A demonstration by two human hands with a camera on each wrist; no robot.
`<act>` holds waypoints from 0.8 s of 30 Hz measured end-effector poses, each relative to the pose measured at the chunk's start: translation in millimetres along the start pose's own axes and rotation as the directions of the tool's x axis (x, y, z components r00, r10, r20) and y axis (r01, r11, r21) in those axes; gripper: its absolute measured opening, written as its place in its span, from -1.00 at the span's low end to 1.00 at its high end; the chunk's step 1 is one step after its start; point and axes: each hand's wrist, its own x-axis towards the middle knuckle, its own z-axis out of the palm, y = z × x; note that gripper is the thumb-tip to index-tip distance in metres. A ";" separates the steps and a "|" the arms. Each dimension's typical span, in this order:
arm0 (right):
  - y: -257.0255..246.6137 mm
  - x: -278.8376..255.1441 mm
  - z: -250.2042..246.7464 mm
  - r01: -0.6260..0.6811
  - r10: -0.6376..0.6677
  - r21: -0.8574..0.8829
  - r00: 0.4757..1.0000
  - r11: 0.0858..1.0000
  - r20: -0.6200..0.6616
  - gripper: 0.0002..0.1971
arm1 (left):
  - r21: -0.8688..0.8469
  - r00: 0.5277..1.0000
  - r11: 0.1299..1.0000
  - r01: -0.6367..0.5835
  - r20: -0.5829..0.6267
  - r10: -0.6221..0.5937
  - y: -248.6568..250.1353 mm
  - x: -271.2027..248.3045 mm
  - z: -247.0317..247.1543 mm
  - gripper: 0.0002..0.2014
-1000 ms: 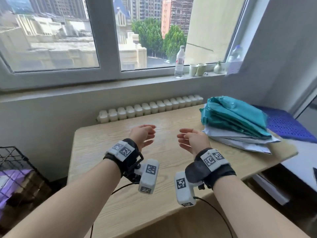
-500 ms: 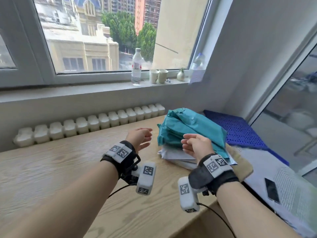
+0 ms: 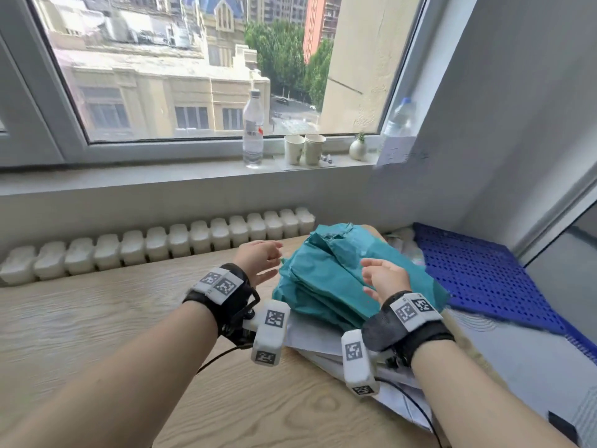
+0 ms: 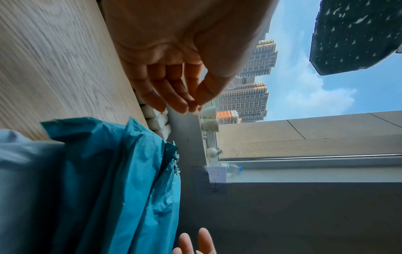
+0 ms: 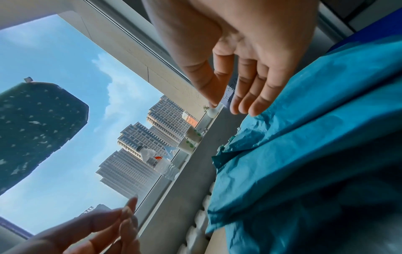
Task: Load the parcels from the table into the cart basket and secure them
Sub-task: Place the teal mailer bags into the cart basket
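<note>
Both hands — left hand (image 3: 258, 263), right hand (image 3: 384, 279) — are flanking the parcels (image 3: 336, 279), fingers loosely spread, holding nothing — the slick stack risks sliding apart.

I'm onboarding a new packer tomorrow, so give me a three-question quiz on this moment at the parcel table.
1. True or false: the left hand already grips a parcel.
2. What lies directly under the teal parcels? A) white parcels B) a blue mat C) paper cups
3. Fill in: the right hand hovers above the ____ parcels.

Key:
1. False. Its fingers are relaxed and hold nothing, just left of the stack on the table.
2. A. The white parcels form the bottom of the stack; the blue mat lies off to the right and the paper cups stand on the sill.
3. Teal.
</note>
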 end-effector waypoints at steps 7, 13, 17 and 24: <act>-21.2 92.7 -36.9 0.097 -0.095 -0.159 0.995 0.982 0.020 -0.71 | -0.043 0.996 0.996 0.076 -0.041 -0.078 8.9 54.8 79.0 -0.81; -8.5 154.4 -47.5 0.069 -0.056 -0.312 0.997 0.948 0.049 -0.58 | -0.077 0.975 0.977 0.197 -0.088 -0.203 -8.0 92.0 111.1 -0.85; 2.7 182.6 -44.0 0.037 0.028 -0.521 0.993 0.853 0.115 -0.27 | -0.075 0.959 0.964 0.253 -0.114 -0.261 -18.6 111.5 122.0 -0.85; 17.0 204.9 -28.4 0.133 0.091 -0.798 0.969 0.587 0.228 0.04 | -0.089 0.940 0.949 0.304 -0.133 -0.314 -31.3 132.9 134.6 -0.84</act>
